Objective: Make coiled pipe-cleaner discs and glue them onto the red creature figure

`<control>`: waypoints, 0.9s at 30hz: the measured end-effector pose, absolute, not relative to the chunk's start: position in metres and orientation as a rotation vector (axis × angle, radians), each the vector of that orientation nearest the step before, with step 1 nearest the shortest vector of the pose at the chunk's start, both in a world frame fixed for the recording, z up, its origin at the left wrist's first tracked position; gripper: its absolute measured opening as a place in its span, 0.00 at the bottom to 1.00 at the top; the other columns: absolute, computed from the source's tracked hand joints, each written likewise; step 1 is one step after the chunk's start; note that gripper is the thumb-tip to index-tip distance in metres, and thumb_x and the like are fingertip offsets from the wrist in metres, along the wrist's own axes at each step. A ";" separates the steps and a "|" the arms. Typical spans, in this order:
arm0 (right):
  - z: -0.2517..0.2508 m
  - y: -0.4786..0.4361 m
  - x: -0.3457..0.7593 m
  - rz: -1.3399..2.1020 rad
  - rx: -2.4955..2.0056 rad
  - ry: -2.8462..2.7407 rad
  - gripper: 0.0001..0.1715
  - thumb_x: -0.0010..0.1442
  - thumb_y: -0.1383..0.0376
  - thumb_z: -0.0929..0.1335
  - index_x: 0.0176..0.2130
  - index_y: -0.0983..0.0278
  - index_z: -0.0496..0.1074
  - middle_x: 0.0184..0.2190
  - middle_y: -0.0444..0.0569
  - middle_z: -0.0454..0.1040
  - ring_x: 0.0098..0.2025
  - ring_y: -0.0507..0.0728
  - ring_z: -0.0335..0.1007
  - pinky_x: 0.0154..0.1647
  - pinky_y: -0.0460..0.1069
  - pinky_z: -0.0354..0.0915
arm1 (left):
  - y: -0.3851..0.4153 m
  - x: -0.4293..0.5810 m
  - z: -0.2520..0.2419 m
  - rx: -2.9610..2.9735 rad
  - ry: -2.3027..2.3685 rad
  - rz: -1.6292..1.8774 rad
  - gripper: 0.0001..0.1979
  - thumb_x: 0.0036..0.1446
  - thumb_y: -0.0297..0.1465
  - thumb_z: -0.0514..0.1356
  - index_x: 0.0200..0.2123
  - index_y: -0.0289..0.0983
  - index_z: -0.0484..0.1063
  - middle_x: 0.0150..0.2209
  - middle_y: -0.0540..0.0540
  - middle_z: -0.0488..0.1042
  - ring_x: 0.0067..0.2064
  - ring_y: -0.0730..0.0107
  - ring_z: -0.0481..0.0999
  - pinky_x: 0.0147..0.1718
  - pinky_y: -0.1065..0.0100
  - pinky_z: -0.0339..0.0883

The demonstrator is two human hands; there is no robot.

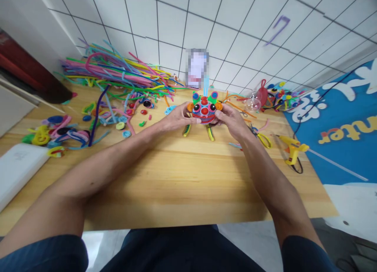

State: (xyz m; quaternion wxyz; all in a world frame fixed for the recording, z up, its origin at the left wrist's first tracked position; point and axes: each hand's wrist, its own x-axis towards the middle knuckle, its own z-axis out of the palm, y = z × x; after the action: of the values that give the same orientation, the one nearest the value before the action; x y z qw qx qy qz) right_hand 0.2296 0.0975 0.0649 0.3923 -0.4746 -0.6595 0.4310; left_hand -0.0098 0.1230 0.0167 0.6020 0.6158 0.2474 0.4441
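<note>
Between my two hands is a colourful pipe-cleaner animal figure point(204, 111), with a red nose, black eyes, orange side coils and green-and-blue ears. My left hand point(178, 118) grips its left side, fingers partly hidden behind it. On the other side my right hand point(231, 119) holds it with the thumb at the front near the orange coil. Yellow-handled pliers point(211, 133) lie on the table just below the figure, their upper part hidden. Behind the figure a phone point(196, 68) leans against the tiled wall, its screen blurred.
A large bundle of pipe cleaners point(126, 73) lies at the back left, with coiled pieces point(61, 132) before it. A white box point(20, 166) sits at the left edge. To the right are yellow-handled scissors point(265, 140) and a yellow glue gun point(293, 148) with a cord.
</note>
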 end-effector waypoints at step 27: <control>0.013 0.097 0.249 1.168 -1.226 -1.673 0.28 0.57 0.48 0.76 0.52 0.58 0.77 0.44 0.46 0.82 0.44 0.60 0.79 0.46 0.55 0.75 | 0.113 -0.017 0.008 1.951 0.901 0.849 0.47 0.49 0.45 0.74 0.67 0.31 0.62 0.63 0.31 0.72 0.61 0.44 0.75 0.60 0.51 0.69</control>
State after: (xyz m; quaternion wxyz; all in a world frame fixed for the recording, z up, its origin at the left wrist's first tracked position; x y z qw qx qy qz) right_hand 0.2486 0.0969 0.0131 0.3715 -0.4782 -0.6525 0.4556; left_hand -0.0172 0.1131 0.0078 0.4037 0.7724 0.3569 0.3363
